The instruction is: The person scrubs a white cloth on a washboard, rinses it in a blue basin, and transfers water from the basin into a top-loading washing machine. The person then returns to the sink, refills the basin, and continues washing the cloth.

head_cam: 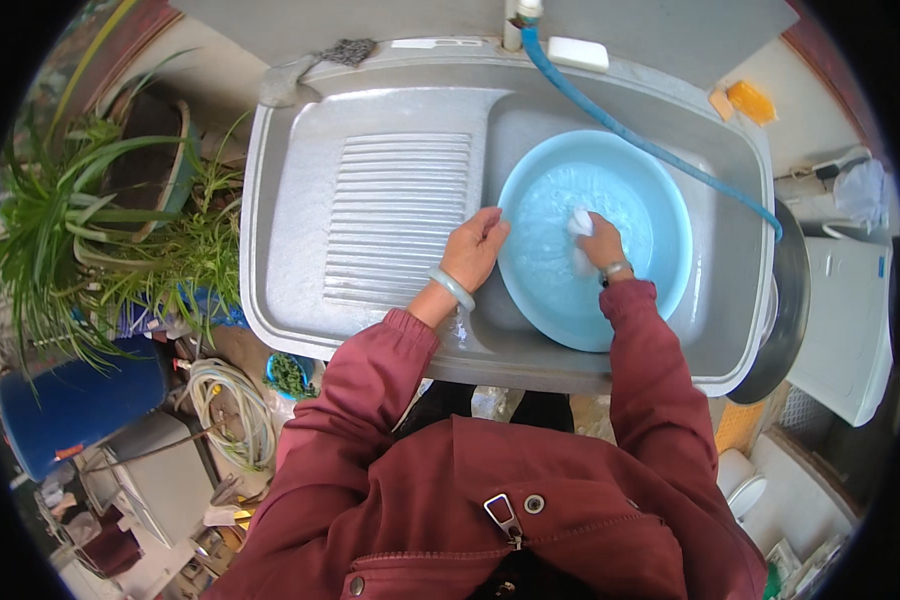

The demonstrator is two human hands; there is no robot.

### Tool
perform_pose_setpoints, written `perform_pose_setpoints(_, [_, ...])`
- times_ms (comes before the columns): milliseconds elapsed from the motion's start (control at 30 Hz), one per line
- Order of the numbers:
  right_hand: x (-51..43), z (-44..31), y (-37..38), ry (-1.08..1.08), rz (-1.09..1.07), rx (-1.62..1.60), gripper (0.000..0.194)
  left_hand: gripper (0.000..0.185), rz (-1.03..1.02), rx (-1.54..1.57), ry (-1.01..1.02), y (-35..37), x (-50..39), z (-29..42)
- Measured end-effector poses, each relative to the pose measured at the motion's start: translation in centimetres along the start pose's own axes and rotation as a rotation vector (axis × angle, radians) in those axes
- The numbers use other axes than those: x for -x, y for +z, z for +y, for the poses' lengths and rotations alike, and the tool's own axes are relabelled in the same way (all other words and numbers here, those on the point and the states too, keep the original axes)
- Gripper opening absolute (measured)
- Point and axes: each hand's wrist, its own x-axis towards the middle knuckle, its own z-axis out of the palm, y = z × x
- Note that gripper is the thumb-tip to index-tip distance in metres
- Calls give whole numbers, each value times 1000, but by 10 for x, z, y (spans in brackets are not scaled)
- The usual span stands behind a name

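Observation:
A light-blue plastic basin (525, 300) with water in it stands in the right-hand bowl of a grey laundry sink (390, 112). My right hand (604, 244) is over the water, gripping a small white cloth (581, 223); part of the cloth hangs down into the water. At the basin's left rim is my left hand (474, 247), its fingers curled near the edge. Whether it touches the rim or holds anything is hard to tell. To its left lies the ribbed washboard (397, 217) moulded into the sink.
A blue hose (592, 112) runs from the tap over the basin to the sink's right rim. A white soap bar (577, 54) sits on the back ledge, a grey rag (289, 81) on the back-left corner. Potted spider plants (82, 195) crowd the left side; a washing machine (840, 322) stands right.

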Motion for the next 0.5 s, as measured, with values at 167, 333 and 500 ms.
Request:
perform_pose_setpoints(167, [37,-128,2,-519,-191,-337,58,63,127,0,299,-56,-39,-9])
perform_pose_setpoints(333, [36,-267,77,-538,-55,-83,66,64,11,-614,228,-116,-62,-49])
perform_pose_setpoints(500, [92,-223,146,-782,19,340,77,73,-169,-1029,346,-126,37,-82])
